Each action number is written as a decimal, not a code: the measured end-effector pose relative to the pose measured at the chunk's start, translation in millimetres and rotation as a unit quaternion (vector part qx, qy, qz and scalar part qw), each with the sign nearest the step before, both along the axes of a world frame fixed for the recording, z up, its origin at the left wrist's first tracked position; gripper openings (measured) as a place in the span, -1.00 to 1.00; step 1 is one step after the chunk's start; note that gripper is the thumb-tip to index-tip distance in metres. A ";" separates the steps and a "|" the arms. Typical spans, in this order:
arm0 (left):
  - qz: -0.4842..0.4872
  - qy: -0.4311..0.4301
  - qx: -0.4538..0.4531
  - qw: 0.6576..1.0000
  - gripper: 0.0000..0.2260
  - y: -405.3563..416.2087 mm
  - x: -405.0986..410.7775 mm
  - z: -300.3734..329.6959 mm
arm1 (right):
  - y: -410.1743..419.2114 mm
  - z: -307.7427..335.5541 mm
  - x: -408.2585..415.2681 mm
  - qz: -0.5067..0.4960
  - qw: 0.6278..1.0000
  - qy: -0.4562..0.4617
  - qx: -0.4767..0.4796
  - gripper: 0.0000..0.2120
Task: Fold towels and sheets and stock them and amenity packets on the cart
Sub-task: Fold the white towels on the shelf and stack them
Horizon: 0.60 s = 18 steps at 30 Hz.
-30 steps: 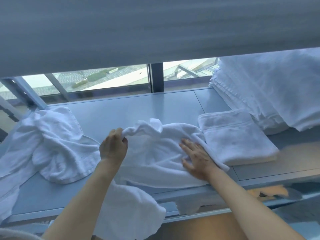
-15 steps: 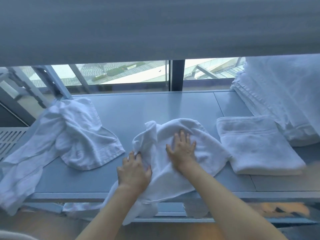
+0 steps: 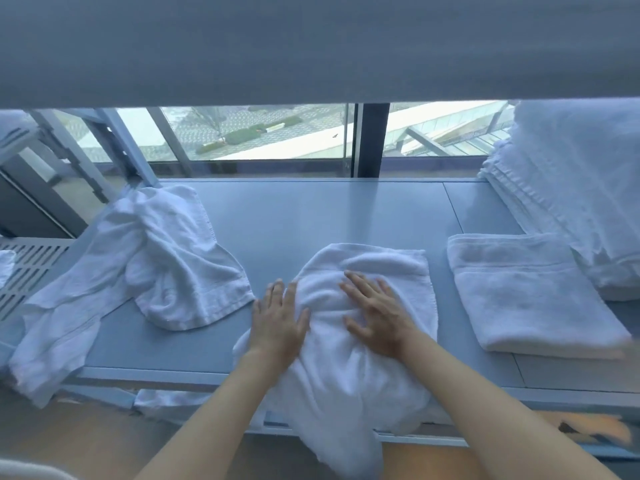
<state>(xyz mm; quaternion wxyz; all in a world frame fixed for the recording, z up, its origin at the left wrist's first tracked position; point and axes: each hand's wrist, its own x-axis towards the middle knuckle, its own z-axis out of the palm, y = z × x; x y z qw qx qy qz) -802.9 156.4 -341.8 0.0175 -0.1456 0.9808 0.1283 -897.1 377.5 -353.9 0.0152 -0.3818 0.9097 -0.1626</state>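
Note:
A white towel point(image 3: 398, 271) lies on the grey ledge point(image 3: 311, 216) in the middle, its near part hanging over the front edge. My left hand point(image 3: 277, 320) rests flat on the towel's left edge with straight fingers. My right hand point(image 3: 377, 317) presses flat on the towel's middle, fingers spread. A folded white towel point(image 3: 530, 296) lies to the right. A crumpled white towel point(image 3: 173, 261) lies to the left, partly draped over the ledge's front.
A tall stack of white linen point(image 3: 575, 202) stands at the far right. A window point(image 3: 263, 136) runs behind the ledge under a lowered grey blind point(image 3: 311, 46). A white slatted rack point(image 3: 27, 268) is at the far left.
My left hand let go of the towel's bunched corner and now lies flat on it. The towel's far edge has been spread out flatter. The view shifted left.

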 end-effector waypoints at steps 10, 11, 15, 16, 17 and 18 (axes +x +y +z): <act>-0.060 0.186 0.098 0.976 -0.48 7.5 50.1 -13.0 | 30.4 -2.2 14.4 -0.100 0.995 0.005 -0.008 -0.42; -0.050 0.188 0.116 0.974 -0.48 9.0 49.1 -8.5 | 29.8 -2.4 14.5 -0.098 0.995 0.004 -0.008 -0.42; -0.095 0.251 0.083 0.960 -0.50 9.8 23.6 27.4 | 29.4 -2.6 16.1 -0.112 0.993 0.015 -0.041 -0.47; -0.128 0.290 0.056 0.947 -0.52 9.6 15.7 40.3 | 30.1 -2.3 17.0 -0.118 0.991 0.031 -0.053 -0.48; -0.159 0.334 0.019 0.929 -0.52 10.0 8.1 53.1 | 30.9 -2.2 17.8 -0.120 0.989 0.049 -0.069 -0.49; -0.183 0.377 -0.026 0.908 -0.52 10.6 1.7 64.4 | 31.9 -2.4 19.0 -0.120 0.987 0.065 -0.087 -0.49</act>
